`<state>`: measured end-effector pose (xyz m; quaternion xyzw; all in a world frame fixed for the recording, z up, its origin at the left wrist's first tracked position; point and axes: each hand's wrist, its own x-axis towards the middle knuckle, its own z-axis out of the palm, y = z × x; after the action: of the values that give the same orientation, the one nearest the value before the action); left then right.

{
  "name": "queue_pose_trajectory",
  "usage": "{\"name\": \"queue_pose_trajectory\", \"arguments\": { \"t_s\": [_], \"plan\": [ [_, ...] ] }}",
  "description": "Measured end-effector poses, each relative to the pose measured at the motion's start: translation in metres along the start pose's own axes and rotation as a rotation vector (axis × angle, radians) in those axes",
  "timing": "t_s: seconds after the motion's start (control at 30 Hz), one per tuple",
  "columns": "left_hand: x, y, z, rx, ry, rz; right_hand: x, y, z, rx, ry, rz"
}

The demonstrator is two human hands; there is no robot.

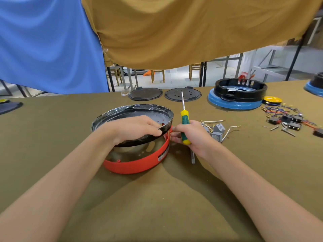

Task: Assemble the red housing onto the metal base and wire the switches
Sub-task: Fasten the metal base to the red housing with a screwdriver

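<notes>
A round red housing (138,165) lies on the olive table in front of me. A metal base (139,109) wrapped in dark film sits tilted on it, its far side raised. My left hand (134,129) grips the base's near rim, fingers curled over the edge. My right hand (190,135) holds a green and yellow screwdriver (184,123) upright, shaft pointing away, while its fingertips touch the housing's right side. Grey switches with white wires (218,130) lie just right of that hand.
Two dark round plates (146,94) (182,94) lie at the table's far edge. A black ring on a blue base (237,95), a yellow tape roll (271,99) and black switches with coloured wires (286,119) lie at right. A metal rod (192,157) lies under my right wrist.
</notes>
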<state>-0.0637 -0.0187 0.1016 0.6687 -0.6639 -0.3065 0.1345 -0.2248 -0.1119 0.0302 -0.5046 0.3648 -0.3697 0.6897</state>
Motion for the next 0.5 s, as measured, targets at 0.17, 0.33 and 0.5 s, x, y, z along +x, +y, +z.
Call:
{"name": "queue_pose_trajectory", "arguments": {
  "t_s": [0.17,0.33,0.5],
  "plan": [
    [0.0003,0.0029,-0.0029,0.01,-0.058,0.007,-0.0015,-0.0001,0.0008,0.062,0.002,0.015],
    [-0.0023,-0.0004,-0.0055,-0.021,-0.05,-0.027,-0.0013,-0.0004,0.0011,0.118,0.004,0.026],
    [0.0005,-0.0066,-0.0082,-0.002,-0.063,-0.031,0.0008,0.0003,0.001,0.136,0.011,0.034]
  ]
}}
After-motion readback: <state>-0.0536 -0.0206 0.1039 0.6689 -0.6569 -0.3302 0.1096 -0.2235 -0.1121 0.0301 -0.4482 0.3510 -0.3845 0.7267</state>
